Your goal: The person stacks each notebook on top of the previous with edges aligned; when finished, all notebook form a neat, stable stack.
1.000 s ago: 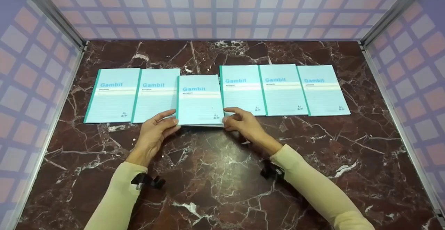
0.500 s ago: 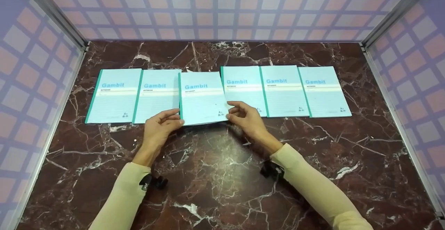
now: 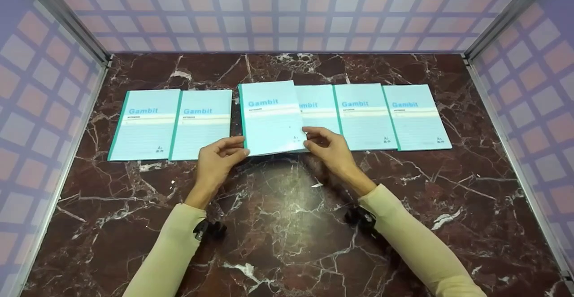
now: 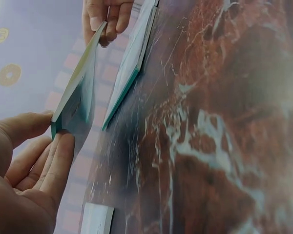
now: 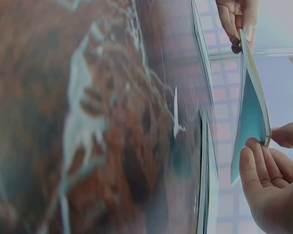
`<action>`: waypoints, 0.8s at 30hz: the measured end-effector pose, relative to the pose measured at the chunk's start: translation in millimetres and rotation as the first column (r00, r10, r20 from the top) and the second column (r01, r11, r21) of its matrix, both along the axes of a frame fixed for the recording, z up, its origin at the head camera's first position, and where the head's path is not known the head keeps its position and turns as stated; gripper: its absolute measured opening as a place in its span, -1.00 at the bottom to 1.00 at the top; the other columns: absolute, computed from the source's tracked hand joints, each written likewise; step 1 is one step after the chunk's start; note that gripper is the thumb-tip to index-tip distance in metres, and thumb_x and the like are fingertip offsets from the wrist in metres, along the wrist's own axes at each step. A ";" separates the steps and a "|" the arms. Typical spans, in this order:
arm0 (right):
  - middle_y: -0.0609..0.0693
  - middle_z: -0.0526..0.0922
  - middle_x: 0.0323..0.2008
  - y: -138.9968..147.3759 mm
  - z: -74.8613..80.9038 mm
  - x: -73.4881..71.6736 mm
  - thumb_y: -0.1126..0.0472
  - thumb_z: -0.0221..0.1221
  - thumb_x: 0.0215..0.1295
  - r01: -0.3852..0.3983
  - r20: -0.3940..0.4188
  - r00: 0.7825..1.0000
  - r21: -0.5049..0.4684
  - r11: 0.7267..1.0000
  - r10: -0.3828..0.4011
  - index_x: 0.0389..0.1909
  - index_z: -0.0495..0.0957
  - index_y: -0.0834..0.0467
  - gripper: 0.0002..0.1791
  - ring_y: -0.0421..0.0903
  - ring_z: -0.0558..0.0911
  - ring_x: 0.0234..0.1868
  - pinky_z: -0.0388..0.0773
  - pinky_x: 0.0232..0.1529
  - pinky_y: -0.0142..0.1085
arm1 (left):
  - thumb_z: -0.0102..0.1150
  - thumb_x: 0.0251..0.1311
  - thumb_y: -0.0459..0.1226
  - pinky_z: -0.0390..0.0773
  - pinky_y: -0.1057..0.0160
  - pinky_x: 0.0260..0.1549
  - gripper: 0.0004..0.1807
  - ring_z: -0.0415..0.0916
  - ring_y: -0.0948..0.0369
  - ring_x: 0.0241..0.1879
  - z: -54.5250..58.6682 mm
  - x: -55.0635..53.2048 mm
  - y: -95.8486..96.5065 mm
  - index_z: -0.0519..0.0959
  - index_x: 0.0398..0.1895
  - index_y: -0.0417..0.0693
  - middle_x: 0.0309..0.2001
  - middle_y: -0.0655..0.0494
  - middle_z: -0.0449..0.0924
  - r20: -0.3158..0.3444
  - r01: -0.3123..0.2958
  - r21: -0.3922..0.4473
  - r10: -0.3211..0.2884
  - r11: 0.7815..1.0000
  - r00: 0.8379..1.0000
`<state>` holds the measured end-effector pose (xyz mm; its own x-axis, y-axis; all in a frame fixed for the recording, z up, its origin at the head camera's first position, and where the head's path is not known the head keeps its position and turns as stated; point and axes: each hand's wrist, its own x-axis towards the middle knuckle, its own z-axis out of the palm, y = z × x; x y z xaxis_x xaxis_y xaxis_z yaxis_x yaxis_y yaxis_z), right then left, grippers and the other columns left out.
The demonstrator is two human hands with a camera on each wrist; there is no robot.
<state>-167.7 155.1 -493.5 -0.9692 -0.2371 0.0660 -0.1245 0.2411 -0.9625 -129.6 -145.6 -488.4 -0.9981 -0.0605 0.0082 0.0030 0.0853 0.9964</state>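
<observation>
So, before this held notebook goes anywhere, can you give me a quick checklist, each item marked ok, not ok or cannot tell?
1. Left hand pinching the held notebook at its green spine: ok.
2. Right hand pinching the opposite edge: ok.
3. Held notebook lifted off the marble table: ok, both wrist views show it raised.
4. Front cover facing up: ok, "Gambit" reads in the head view.
5. Clear view of the neighbouring notebook on the right: not ok, its left part is hidden.
6. Grip firmness: cannot tell.
</observation>
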 end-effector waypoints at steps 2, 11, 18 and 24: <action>0.15 0.72 0.00 3.5 1.1 -0.1 0.34 0.35 0.45 0.014 -0.001 1.000 0.003 1.000 -0.014 0.27 0.66 0.26 -0.59 0.06 0.72 0.01 0.73 -0.03 -0.29 | 0.49 0.24 -0.47 0.74 0.30 -0.10 -0.64 0.73 0.21 -0.14 0.3 -1.6 3.9 0.74 0.11 -0.32 -0.06 -0.20 0.76 -0.010 0.006 -0.003 -0.006 1.000 1.000; 0.21 0.74 -0.03 19.2 0.4 -3.3 0.36 0.37 0.41 0.068 -0.029 0.997 0.018 0.998 -0.067 0.24 0.67 0.30 -0.59 0.09 0.73 0.00 0.69 0.04 -0.36 | 0.50 0.25 -0.45 0.74 0.27 -0.06 -0.64 0.74 0.12 -0.08 -0.4 -11.9 22.5 0.74 0.12 -0.28 -0.04 -0.18 0.77 -0.008 0.029 -0.007 -0.029 1.000 1.000; 0.24 0.75 -0.04 33.7 -0.9 -5.4 0.41 0.37 0.39 0.093 -0.035 0.995 0.013 0.996 -0.092 0.22 0.67 0.34 -0.60 0.01 0.73 -0.04 0.70 0.02 -0.36 | 0.51 0.24 -0.44 0.74 0.28 -0.06 -0.64 0.75 0.04 -0.04 -4.3 -20.7 37.4 0.75 0.11 -0.27 -0.02 -0.16 0.77 0.007 0.051 -0.008 -0.051 0.999 0.999; 0.25 0.74 -0.02 46.9 -2.2 -6.0 0.40 0.37 0.39 0.133 -0.038 0.991 0.056 0.990 -0.131 0.24 0.66 0.34 -0.58 -0.02 0.70 -0.03 0.66 0.02 -0.42 | 0.53 0.24 -0.39 0.75 0.29 -0.09 -0.65 0.76 0.07 -0.06 -8.5 -27.3 50.5 0.76 0.09 -0.22 -0.05 -0.09 0.79 0.028 0.065 -0.043 -0.064 0.997 0.998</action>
<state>-173.8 202.0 -495.7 -0.9897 -0.1118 0.0895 -0.1205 0.3128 -0.9421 -156.9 -95.1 -496.9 -0.9998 0.0038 -0.0173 -0.0167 0.1293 0.9915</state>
